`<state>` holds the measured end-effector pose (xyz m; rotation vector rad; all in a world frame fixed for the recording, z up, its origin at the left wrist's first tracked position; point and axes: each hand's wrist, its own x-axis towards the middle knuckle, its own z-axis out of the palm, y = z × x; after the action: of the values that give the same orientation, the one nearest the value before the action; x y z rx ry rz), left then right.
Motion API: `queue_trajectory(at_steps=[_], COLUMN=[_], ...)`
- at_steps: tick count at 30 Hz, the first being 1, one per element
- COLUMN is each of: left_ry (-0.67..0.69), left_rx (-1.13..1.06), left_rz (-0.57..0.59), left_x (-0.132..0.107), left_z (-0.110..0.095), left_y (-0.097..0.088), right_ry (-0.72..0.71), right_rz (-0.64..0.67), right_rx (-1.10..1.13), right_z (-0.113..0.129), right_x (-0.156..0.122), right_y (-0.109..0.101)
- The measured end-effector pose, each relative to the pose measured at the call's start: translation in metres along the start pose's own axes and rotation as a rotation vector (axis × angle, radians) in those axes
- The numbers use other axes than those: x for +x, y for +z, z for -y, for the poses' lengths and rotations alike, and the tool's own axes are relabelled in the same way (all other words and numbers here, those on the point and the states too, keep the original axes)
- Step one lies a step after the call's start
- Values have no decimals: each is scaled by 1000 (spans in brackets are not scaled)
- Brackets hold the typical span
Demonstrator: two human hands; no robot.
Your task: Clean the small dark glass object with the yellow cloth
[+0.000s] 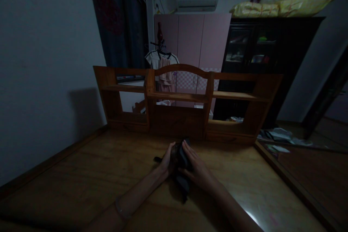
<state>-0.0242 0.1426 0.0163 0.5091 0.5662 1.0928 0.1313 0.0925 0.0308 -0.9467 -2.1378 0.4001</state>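
Observation:
Between my two hands is a small dark pouch-like thing with strap-like ends; the dim light hides its exact kind. My left hand is closed round its left side, thumb and fingers partly hidden by it. On the right side, my right hand grips it, with fingers over the top and the thumb lower down. One dark end sticks out to the left past my left wrist, and another hangs down toward the wooden surface beneath. A bracelet-like band circles my left forearm.
A wooden shelf unit runs along the far edge of the wooden surface. A wall stands to the left; a raised wooden rail borders the right. Farther back are a pink wardrobe, hanging clothes and a dark cabinet.

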Motion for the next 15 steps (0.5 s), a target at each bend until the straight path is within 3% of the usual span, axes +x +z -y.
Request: queue_trajectory(at_steps=[9, 15], left_ry=[-73, -39], left_rx=[84, 91], left_rz=[95, 56], left_x=[6, 12], left_z=[6, 10], left_y=[-6, -11], right_ry=[-1, 4], right_rz=[10, 16], right_rx=[-1, -24], right_z=[-3, -2], right_x=[0, 0], right_y=[2, 1])
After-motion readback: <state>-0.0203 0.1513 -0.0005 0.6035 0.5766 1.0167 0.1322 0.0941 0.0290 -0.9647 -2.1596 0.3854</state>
